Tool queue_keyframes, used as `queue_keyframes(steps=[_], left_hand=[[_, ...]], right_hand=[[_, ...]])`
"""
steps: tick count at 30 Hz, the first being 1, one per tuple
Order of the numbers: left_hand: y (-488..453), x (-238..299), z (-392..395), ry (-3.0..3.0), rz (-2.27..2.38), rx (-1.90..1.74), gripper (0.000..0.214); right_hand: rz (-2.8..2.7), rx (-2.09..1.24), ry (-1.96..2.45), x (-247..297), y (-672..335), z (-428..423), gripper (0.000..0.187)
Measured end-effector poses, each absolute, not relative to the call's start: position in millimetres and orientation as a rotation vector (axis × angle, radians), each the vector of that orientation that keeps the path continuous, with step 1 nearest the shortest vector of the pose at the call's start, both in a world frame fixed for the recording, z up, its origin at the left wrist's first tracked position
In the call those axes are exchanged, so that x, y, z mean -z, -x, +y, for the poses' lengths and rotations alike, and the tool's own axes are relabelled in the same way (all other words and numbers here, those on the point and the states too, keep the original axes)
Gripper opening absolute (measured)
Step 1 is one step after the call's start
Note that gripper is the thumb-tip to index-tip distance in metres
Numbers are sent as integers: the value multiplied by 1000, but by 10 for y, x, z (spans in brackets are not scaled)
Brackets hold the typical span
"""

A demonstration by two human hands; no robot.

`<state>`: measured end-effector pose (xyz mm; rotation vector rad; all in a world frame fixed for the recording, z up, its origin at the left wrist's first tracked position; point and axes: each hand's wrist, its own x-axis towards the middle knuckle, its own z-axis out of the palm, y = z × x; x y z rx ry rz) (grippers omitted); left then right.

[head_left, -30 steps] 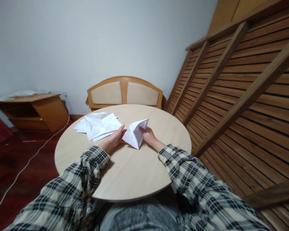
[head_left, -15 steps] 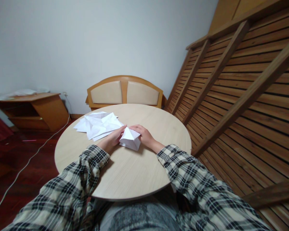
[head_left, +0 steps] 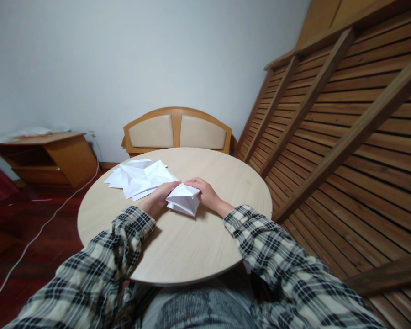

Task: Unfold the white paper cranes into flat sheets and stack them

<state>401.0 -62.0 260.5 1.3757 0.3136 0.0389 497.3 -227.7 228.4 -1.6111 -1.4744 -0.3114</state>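
Note:
Between my hands is a small piece of folded white paper [head_left: 184, 199], its creased panels facing me just above the table. My left hand [head_left: 161, 193] grips its left and far side, thumb near the top edge. From the right, my right hand [head_left: 207, 193] is closed on the other side of it. The fingers behind the paper are hidden. Close beyond my left hand lies a loose pile of creased white paper sheets [head_left: 140, 177].
The round pale wooden table [head_left: 192, 256] fills the middle. Behind it stands a cushioned headboard [head_left: 176, 130]. A large slatted wooden frame [head_left: 329, 137] leans at the right. On the left are a low wooden cabinet [head_left: 68, 160] and a white cable [head_left: 44, 226] on the floor.
The folded paper has tilted and its left side has shifted slightly left; its raised peak now looks flatter. My left hand has turned a little over it. My right hand has hardly moved.

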Motion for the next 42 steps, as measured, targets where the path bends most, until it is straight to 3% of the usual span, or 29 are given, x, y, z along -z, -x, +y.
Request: queue_keyframes(steps=[10, 19, 32, 42], left_hand=[[-4083, -2493, -544, -1493, 350, -214, 15], [-4133, -2393, -425, -1952, 221, -570, 25], [-4115, -2484, -315, -2001, 179, -813, 32], [-4096, -2479, -308, -1970, 171, -795, 33]], right_hand=[[-1452, 317, 1614, -2250, -5011, -2259, 47], [-1359, 305, 1627, -2258, -4996, -2237, 29], [-1247, 210, 1577, -2383, -4888, -2289, 28], [-1165, 175, 1632, -2360, -4914, -2280, 27]])
